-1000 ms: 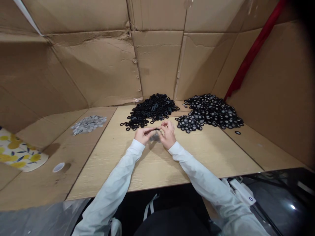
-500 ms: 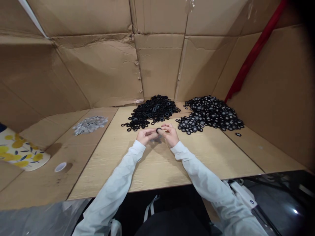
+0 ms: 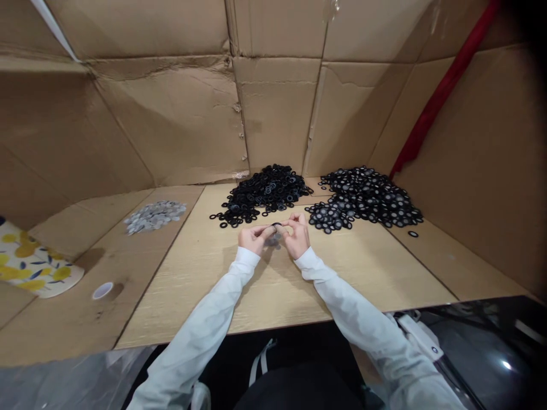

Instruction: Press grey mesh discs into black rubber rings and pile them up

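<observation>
My left hand (image 3: 255,237) and my right hand (image 3: 297,235) meet just above the wooden table (image 3: 273,285), fingertips pinched together on a small black ring (image 3: 277,226). Behind them lies a heap of plain black rings (image 3: 265,192). To its right is a heap of black rings with silvery centres (image 3: 365,199). A small pile of silvery discs (image 3: 154,214) sits far to the left. Both my sleeves are white.
Cardboard walls (image 3: 273,102) close in the back and sides. A red strip (image 3: 440,85) runs up the right wall. A white tape roll (image 3: 102,290) and a yellow-flowered sheet (image 3: 34,267) lie at the left. One stray ring (image 3: 412,233) rests at the right.
My hands stayed together at the same spot, shifting only slightly while fingering the small ring. The piles have not moved.
</observation>
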{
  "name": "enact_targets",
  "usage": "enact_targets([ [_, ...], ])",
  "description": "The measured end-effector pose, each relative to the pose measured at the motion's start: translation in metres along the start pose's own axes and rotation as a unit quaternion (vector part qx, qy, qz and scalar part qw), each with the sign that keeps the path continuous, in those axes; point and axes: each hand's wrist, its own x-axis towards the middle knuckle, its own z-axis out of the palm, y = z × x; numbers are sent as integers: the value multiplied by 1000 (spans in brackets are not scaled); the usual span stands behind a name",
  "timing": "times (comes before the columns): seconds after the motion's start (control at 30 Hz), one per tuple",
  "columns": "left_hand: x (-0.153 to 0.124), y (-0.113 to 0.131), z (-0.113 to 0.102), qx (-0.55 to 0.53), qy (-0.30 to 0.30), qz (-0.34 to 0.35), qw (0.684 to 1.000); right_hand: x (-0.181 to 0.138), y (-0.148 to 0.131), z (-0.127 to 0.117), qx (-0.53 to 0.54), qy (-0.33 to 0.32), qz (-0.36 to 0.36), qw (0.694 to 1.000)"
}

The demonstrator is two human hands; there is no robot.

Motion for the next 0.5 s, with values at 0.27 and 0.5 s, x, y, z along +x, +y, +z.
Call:
enact_targets([
  [0.27, 5, -2, -7, 65, 0, 65, 996, 1, -1, -1, -44, -53, -44, 997],
  [0.5, 4, -3, -9, 93, -17, 64, 993, -2, -8, -4, -129, -29, -83, 988],
])
